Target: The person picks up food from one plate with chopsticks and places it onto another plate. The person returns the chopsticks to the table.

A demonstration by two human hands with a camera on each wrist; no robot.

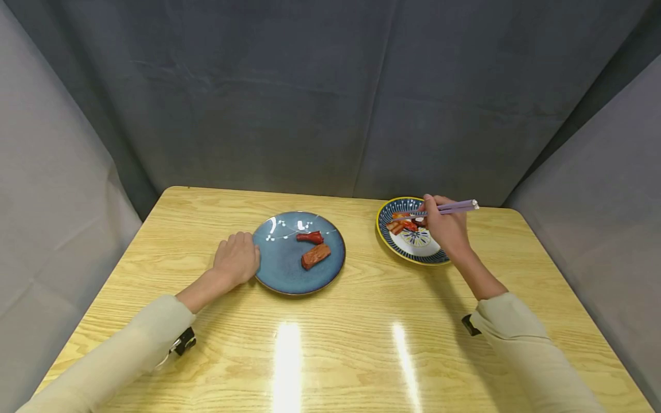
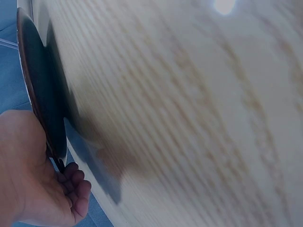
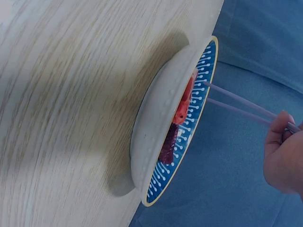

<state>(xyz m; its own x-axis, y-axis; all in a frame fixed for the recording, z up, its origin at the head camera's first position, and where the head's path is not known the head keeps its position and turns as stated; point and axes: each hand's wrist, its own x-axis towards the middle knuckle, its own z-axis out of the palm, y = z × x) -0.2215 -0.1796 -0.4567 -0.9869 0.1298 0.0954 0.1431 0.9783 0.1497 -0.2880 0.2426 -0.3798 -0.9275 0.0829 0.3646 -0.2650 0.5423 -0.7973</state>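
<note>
Beige sleeves frame the near edge of a glossy wooden bench (image 1: 330, 355). Left hand (image 1: 236, 259) rests with loosely curled fingers against the rim of a blue plate (image 1: 281, 267) holding two reddish-brown meat pieces (image 1: 315, 256). At far right, the right hand (image 1: 446, 229) pinches purple chopsticks (image 1: 454, 207), tips over red food (image 1: 404, 225) on a patterned yellow-rimmed plate (image 1: 384, 213).

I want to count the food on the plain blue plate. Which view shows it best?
The head view: the round plain blue plate is seen from above, with two reddish food pieces. The left wrist view shows only its dark edge; the right wrist view shows none of it.
</note>
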